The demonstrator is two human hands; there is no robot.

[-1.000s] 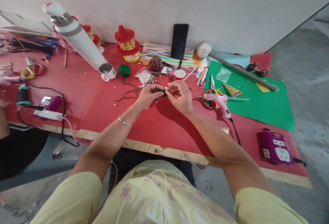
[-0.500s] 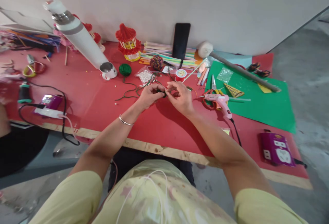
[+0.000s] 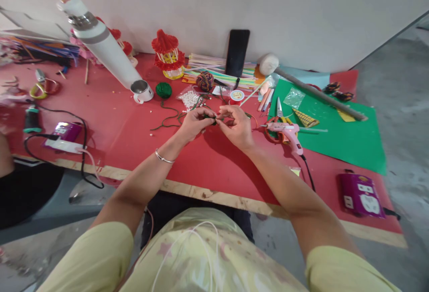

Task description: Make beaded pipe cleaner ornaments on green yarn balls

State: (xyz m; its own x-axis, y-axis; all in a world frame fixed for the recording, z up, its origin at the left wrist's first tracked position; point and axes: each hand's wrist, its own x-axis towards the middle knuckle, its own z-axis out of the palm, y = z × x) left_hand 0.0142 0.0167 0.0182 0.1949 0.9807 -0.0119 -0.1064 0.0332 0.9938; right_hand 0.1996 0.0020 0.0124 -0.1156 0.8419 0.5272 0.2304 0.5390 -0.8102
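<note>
Above the middle of the red table [image 3: 197, 162], my left hand [image 3: 196, 124] pinches dark green yarn [image 3: 210, 120] between thumb and fingers. My right hand [image 3: 236, 126] meets it fingertip to fingertip, closed in a pinch at the same spot. Whatever small part lies between the fingertips is mostly hidden. Loose green strands [image 3: 169, 120] trail left over the table, close to a green yarn ball [image 3: 163, 90]. Just beyond my hands lie a bag of white beads [image 3: 189, 98], a multicoloured yarn ball [image 3: 204, 81] and a thread spool [image 3: 237, 96].
On the right, a pink glue gun [image 3: 284, 130] rests over scissors [image 3: 279, 108], beside green sheet [image 3: 351, 140] and a purple power socket [image 3: 362, 195]. A tall white flask [image 3: 103, 48] and a cup [image 3: 141, 91] stand left. A phone [image 3: 237, 52] leans on the wall. Another person's arm [image 3: 5, 155] shows far left.
Both hands stay nearly in place, with only slight finger movement around the green yarn. The whole view has shifted very slightly.
</note>
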